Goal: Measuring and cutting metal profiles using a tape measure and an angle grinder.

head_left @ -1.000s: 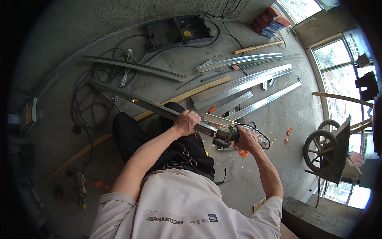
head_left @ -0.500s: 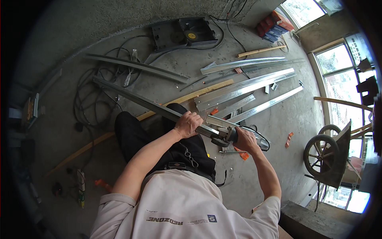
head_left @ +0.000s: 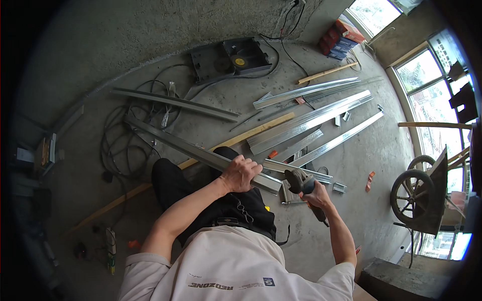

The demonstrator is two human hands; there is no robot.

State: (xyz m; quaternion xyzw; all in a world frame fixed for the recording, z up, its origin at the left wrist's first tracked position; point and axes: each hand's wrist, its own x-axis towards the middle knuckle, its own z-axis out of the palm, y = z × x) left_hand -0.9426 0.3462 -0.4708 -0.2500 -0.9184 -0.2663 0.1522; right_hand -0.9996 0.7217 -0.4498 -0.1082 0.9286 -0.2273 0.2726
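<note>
My left hand (head_left: 240, 174) is wrapped round a long grey metal channel (head_left: 183, 146), close to its near right end. The channel slants across my knees, its far end toward the black cable coils at the left. In my right hand (head_left: 317, 193) is an angle grinder (head_left: 297, 180), its head and guard pointing left. A small gap separates the grinder from the channel's end. Beneath and beyond the grinder lie more metal channels, and a short channel piece (head_left: 339, 187) rests on the floor just right of it.
Several shiny metal channels (head_left: 311, 122) and a wooden strip (head_left: 261, 128) lie ahead. An open black tool case (head_left: 228, 60) sits by the wall, near stacked red and blue boxes (head_left: 341, 37). Black cable (head_left: 108, 143) coils at left; a wheeled cart (head_left: 414, 198) stands at right.
The grinder has come away from the channel's end, moving right and turning in my right hand. Sparks have gone. The short channel piece on the floor now shows. My left hand keeps its grip.
</note>
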